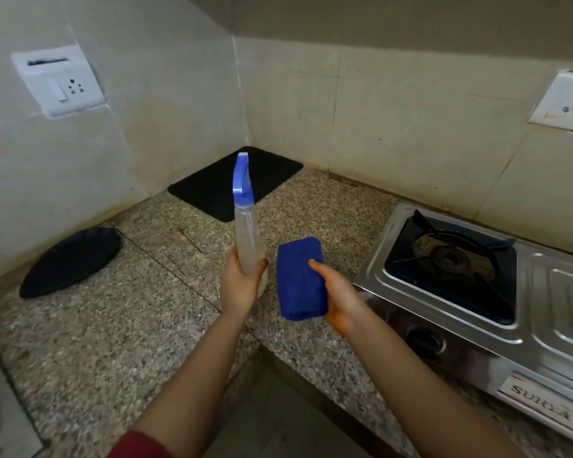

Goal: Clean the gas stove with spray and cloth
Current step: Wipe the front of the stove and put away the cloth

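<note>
**Bottle in your left hand, cloth in your right, stove off to the right**

Nearest you, a dark red sleeve (pixel 139 446) shows at the bottom edge on your left arm, and both bare forearms reach out over the speckled granite counter (pixel 90 342).

Your left hand (pixel 240 282) is wrapped around the lower body of the clear spray bottle (pixel 247 239), fingers curled tight round it. The bottle stands upright, its blue trigger head (pixel 242 176) pointing away from you towards the wall corner.

Just beside it, your right hand (pixel 339 297) grips a folded blue cloth (pixel 300 279), thumb pressed on the top face and the other fingers hidden underneath. Cloth and bottle are close but not touching.

The gas stove (pixel 543 292) sits on the counter to your right, steel-bodied, with a black pan support (pixel 460 256) over the burner and a knob (pixel 425 342) on its front face. Neither hand touches it.

To the left, a black plate (pixel 70 261) lies near the wall. Further back, a black mat (pixel 219 186) fills the counter corner. On the tiled walls beyond are two white sockets, one on the left (pixel 58 81) and one on the far right (pixel 566 102).
</note>
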